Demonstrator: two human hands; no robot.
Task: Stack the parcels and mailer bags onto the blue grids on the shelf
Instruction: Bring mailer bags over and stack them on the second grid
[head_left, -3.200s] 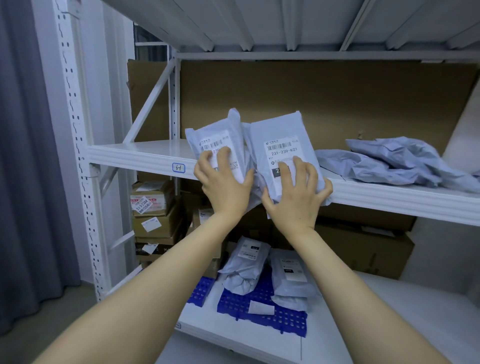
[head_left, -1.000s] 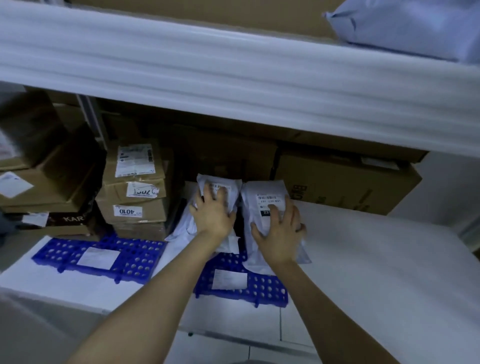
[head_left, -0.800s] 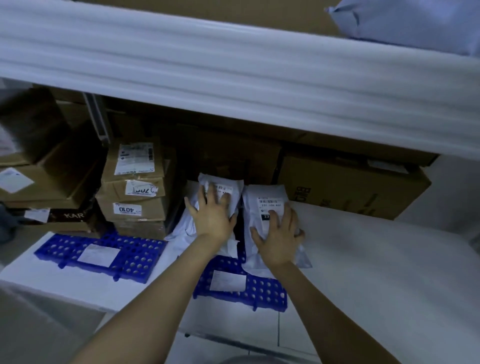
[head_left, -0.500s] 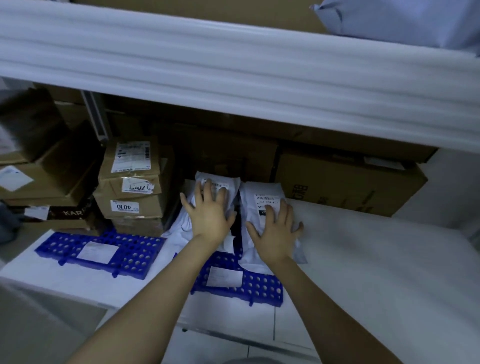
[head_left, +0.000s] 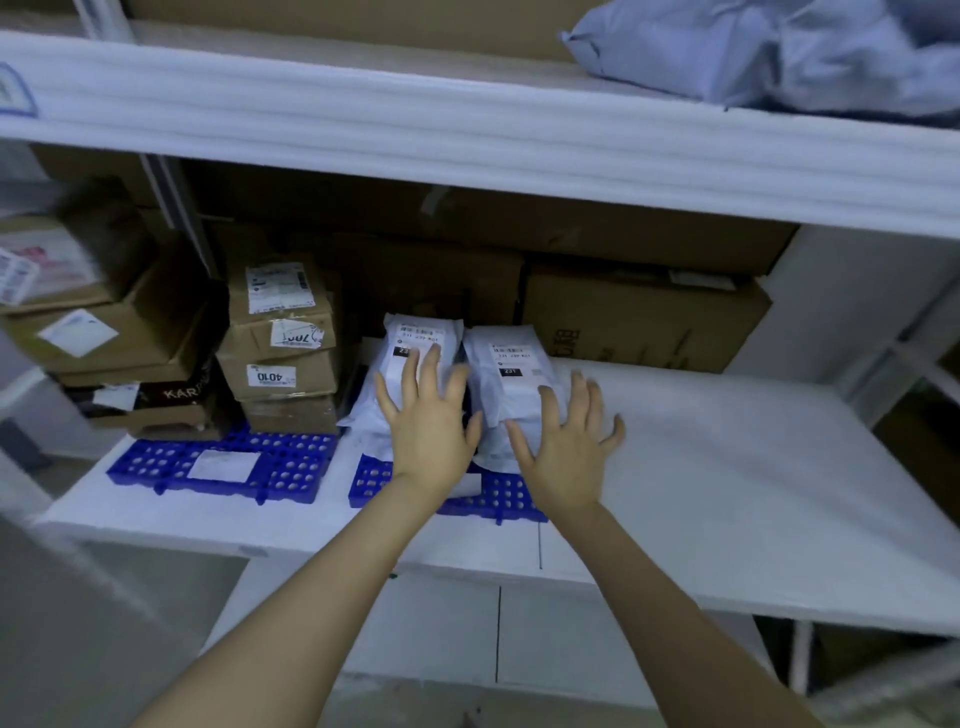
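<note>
Mailer bags (head_left: 519, 405) lie side by side on the blue grid (head_left: 500, 500) at the back of the lower shelf (head_left: 753, 493). The left bag (head_left: 410, 340) rests on other white bags, and the right bag (head_left: 511, 364) sits just beside it, labels up. The left hand (head_left: 431, 436) is over the left bag with fingers spread and straight. The right hand (head_left: 566, 462) is likewise splayed, half over the right bag's edge, half over bare shelf. Neither hand grips anything; whether the palms touch the plastic cannot be told through the blur. The set-down step looks finished. More grey-blue bags (head_left: 753, 52) wait on the upper shelf (head_left: 467, 140), so the next move likely calls for reaching up and grasping one without dragging its neighbours off the edge.
</note>
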